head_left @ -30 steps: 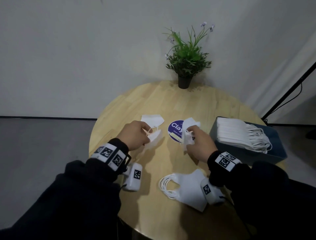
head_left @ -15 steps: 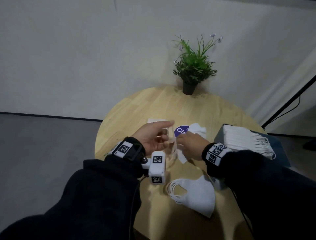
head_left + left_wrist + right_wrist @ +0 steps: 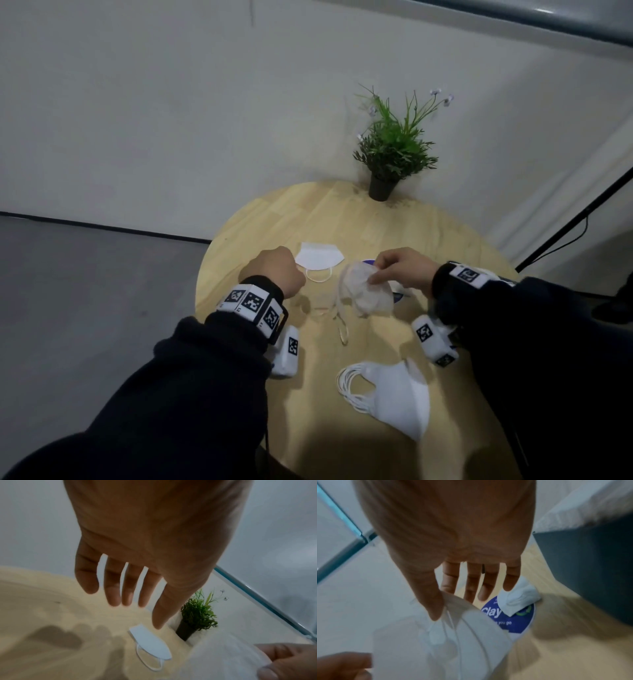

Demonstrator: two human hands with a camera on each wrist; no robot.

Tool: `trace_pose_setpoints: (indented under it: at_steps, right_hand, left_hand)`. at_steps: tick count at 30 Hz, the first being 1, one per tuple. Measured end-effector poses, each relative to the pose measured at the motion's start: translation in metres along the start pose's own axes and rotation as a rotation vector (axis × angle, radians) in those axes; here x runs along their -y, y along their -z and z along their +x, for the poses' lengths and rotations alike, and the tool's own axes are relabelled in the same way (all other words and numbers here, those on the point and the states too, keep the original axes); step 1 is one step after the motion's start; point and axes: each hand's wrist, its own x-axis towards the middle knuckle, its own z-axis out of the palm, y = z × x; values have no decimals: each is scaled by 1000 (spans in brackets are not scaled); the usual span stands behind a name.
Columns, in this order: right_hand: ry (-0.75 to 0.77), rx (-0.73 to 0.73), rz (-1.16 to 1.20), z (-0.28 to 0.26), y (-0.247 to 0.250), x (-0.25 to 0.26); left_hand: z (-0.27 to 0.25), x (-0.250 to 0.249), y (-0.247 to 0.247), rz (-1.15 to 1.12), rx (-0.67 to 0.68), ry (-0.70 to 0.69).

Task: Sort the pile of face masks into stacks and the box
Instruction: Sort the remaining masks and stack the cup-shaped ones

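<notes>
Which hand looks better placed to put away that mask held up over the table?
The right hand, probably: it already pinches the lifted mask, and the dark box sits on its side. The left hand holds nothing, fingers straight.

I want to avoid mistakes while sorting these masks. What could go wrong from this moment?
1. The right hand pinches the lifted mask only at one edge with thumb and finger; this light grip may slip.
2. Its ear loop hangs low toward the table and may drag or catch.
3. Another mask lies loose on the blue sticker below the fingers and may be knocked.
</notes>
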Motion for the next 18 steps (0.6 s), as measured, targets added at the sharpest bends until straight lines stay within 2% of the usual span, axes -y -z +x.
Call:
trace_pose_setpoints:
  at_steps: [1,3,5,6,8,11,14,16,18]
  right_hand:
    - [-48,10,41,-2,6,-1]
    - [-132,14,121,-6,15,-6]
    - [-211,-2,262,-14,16,-14]
    - [-240,-10,337,-21,14,-18]
    - [-276,-44,486,-33,8,-27]
    - [-295,-114,672,-48,-4,-39]
    - [-293,-158,812,-60,-17,-45]
    - [-299,-166,907,-70,-26,-48]
    - [-302,-167,988,-81,-35,-53]
  left_hand:
    - [-1,0,-2,29,-46,-41]
    - [-3,-7,-9,-56,-114,-205]
    - [-8,-22,-20,-183,-68,-339]
    - [-10,-30,-27,-223,-21,-358]
    - [-9,-38,-39,-240,38,-320]
    - [-1,-37,-46,-272,-8,-197]
    - [8,-34,-54,-468,31,-85]
    - [10,-35,-63,-529,93,-81]
    - [12,-37,-73,-511,97,-95]
